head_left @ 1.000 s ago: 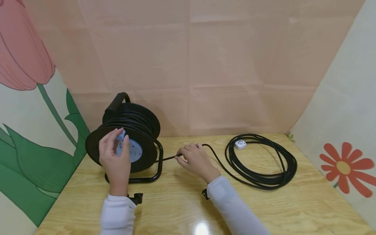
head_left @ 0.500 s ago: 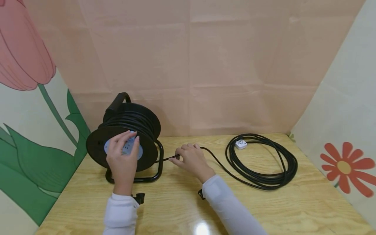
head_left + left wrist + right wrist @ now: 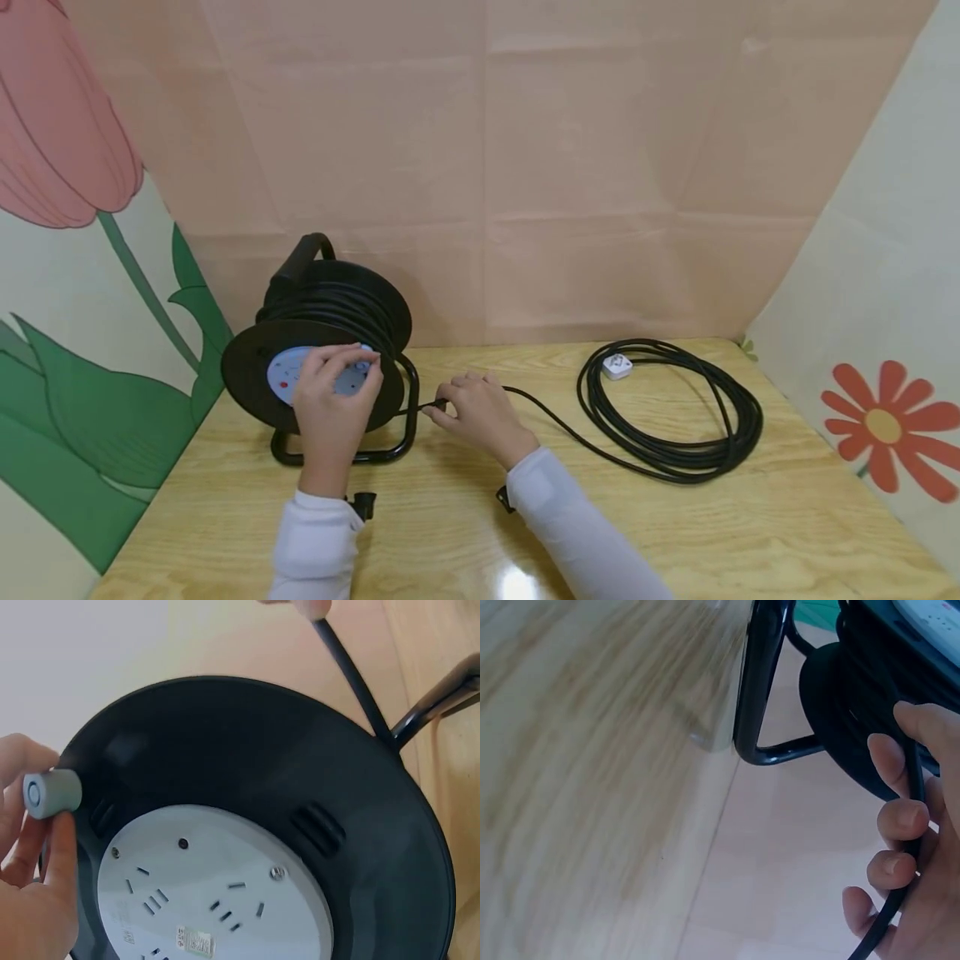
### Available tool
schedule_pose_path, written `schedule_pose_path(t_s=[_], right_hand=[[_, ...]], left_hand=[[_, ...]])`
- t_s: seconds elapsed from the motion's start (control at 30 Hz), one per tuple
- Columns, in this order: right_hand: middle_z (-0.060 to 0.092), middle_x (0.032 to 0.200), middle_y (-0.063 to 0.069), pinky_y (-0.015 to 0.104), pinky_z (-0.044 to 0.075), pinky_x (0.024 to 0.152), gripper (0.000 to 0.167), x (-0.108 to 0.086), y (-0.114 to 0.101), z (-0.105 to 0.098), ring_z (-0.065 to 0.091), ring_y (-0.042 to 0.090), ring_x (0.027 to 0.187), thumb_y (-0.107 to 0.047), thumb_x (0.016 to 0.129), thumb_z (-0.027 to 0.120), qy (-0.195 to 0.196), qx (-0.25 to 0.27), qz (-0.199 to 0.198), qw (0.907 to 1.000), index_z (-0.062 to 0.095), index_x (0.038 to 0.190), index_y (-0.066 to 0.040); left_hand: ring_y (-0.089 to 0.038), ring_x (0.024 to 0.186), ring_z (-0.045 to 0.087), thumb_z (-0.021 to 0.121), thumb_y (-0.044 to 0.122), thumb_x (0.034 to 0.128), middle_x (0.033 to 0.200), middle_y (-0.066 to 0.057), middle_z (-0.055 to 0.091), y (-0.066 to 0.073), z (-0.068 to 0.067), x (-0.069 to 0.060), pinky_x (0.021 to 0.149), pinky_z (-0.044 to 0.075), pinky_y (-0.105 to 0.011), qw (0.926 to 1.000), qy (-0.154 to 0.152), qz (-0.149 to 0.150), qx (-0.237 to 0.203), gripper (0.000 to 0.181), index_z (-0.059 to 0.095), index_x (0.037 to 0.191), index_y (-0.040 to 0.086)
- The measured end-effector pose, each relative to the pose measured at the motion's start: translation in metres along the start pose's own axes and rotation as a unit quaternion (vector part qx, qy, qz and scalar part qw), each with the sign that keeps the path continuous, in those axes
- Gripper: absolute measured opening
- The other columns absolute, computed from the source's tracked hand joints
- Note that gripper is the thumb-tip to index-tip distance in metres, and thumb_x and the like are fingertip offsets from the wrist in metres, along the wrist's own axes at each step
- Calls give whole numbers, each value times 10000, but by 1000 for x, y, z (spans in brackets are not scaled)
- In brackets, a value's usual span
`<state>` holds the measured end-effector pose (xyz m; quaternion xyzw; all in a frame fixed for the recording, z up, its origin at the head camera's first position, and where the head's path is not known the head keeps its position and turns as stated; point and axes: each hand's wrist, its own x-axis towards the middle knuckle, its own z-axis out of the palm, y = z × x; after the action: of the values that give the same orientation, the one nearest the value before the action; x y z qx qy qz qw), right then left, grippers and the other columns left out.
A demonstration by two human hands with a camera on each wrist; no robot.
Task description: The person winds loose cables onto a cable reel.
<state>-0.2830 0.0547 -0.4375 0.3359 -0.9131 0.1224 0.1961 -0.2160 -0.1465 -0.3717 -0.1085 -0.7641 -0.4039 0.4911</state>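
Note:
A black cable reel [image 3: 251, 375] with a pale socket panel [image 3: 187, 832] stands at the left of the table, black cable wound on its drum. My left hand [image 3: 333, 408] pinches the small grey-blue knob [image 3: 56, 793] near the rim of its front disc, between thumb and fingers. Right of the reel, my right hand [image 3: 480, 417] holds the black cable [image 3: 913, 780], fingers curled round it, close to the reel's frame. From that hand the cable runs right to a loose coil [image 3: 675, 467] lying on the table.
A white plug [image 3: 617, 367] lies inside the coil's upper left part. The reel's black tubular frame [image 3: 411, 417] rests on the wooden table [image 3: 435, 533]. Behind rises a pinkish sheet [image 3: 570, 167], with flower-printed panels at both sides.
The knob and my left hand have moved right as the front disc turned. My right hand has slid a little left, nearer the reel, along with the cable or over it; which, I cannot tell.

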Motion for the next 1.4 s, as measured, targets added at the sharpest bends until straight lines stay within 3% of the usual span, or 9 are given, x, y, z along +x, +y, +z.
schedule_pose_path(t_s=[0.2,0.43,0.57,0.73,0.83,0.97,1.13,1.4], right_hand=[[703,853,-18,319,501,603,327,2,-3,7,606,161,729,-470,984,618,74,-145,-279,9995,754,991,-173],[714,927,-14,338,519,650,322,2,-7,4,624,181,789,-462,1001,593,-240,16,-17,9997,739,1029,-176],[669,780,-62,273,450,509,327,1,-9,3,575,116,650,-511,980,602,-353,196,316,9987,696,874,-217],[393,500,-108,243,251,383,497,-1,-10,6,350,56,429,-607,949,580,-481,111,513,9975,506,624,-238],[326,483,-106,248,221,383,527,-1,-12,8,307,58,420,-627,955,547,-638,38,495,9967,463,606,-241],[351,481,-99,253,257,375,503,-4,-12,7,342,63,420,-604,964,555,-774,79,425,9961,494,622,-240],[368,492,-99,256,285,397,516,-21,4,-4,357,59,431,-597,995,501,-1016,264,438,9935,485,631,-230],[341,522,-131,245,306,445,525,-66,48,-28,330,26,464,-629,1004,430,-1155,483,553,9906,470,654,-240]], left_hand=[[-239,912,597,822,-10,763,949,-61,646,0,3,-3,762,489,-355,9993,-345,162,43,125,773,827,86],[-203,822,562,818,-4,756,860,-49,586,2,4,-3,699,498,-372,9983,-519,174,195,126,764,822,90],[-167,786,555,814,40,767,821,-32,555,2,3,-3,692,533,-382,9967,-762,-63,283,97,758,819,100],[-111,777,559,820,91,768,805,13,534,4,1,-4,694,570,-347,9901,-1236,-559,362,85,754,797,134],[-105,765,548,817,96,767,805,21,531,5,1,-5,684,561,-310,9862,-1461,-646,431,87,748,789,144],[-101,745,531,814,86,765,805,23,529,5,2,-7,663,543,-300,9834,-1629,-657,462,99,740,783,150],[-105,717,505,822,86,758,790,26,526,4,3,-8,638,511,-306,9802,-1778,-686,542,114,732,763,156],[-121,706,481,835,71,747,777,25,518,3,2,-6,606,487,-302,9772,-1892,-745,608,148,714,744,156]])
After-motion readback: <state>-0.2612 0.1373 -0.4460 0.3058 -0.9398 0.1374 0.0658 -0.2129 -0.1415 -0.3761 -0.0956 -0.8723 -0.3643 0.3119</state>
